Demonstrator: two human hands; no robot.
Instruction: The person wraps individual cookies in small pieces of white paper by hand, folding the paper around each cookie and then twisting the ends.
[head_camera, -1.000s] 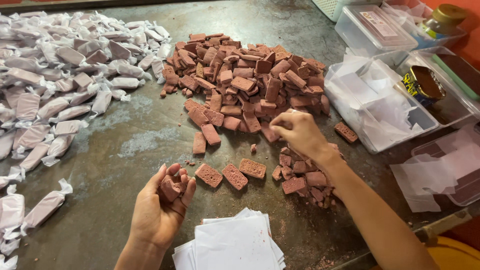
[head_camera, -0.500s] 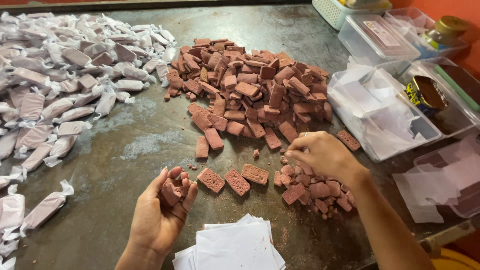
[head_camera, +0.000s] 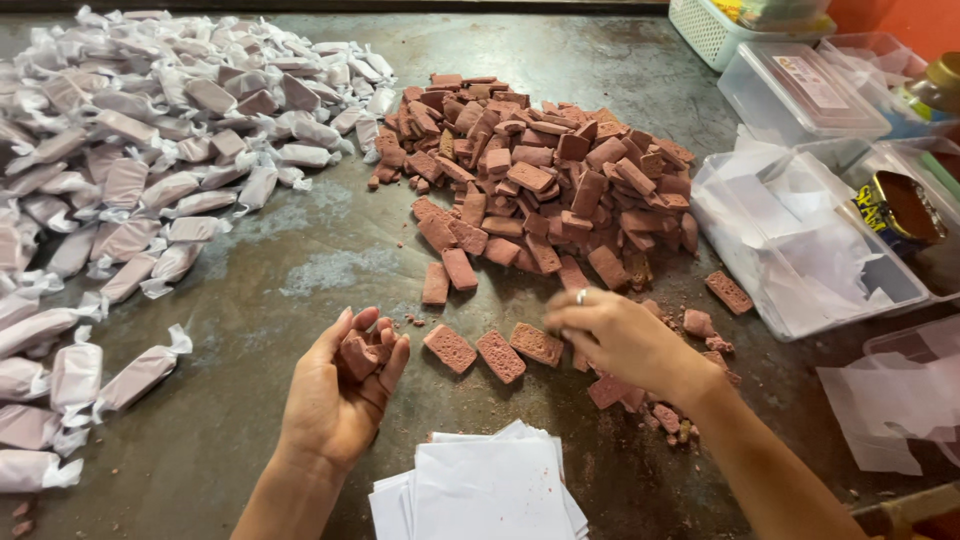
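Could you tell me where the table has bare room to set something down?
The widest bare patch lies between the wrapped sweets and the brick pile, down to the left hand. A smaller one sits at the far edge behind the pile. Crowded: around the right hand, the tubs and the paper stack.

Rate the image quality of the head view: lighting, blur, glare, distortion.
Head view: soft, even light with faint shadows under the left hand and right hand; the right hand's fingers are slightly motion-blurred; the brown blocks and wrapped pieces are sharp; mild sheen on the metal table; edges bend a little, wide-angle.
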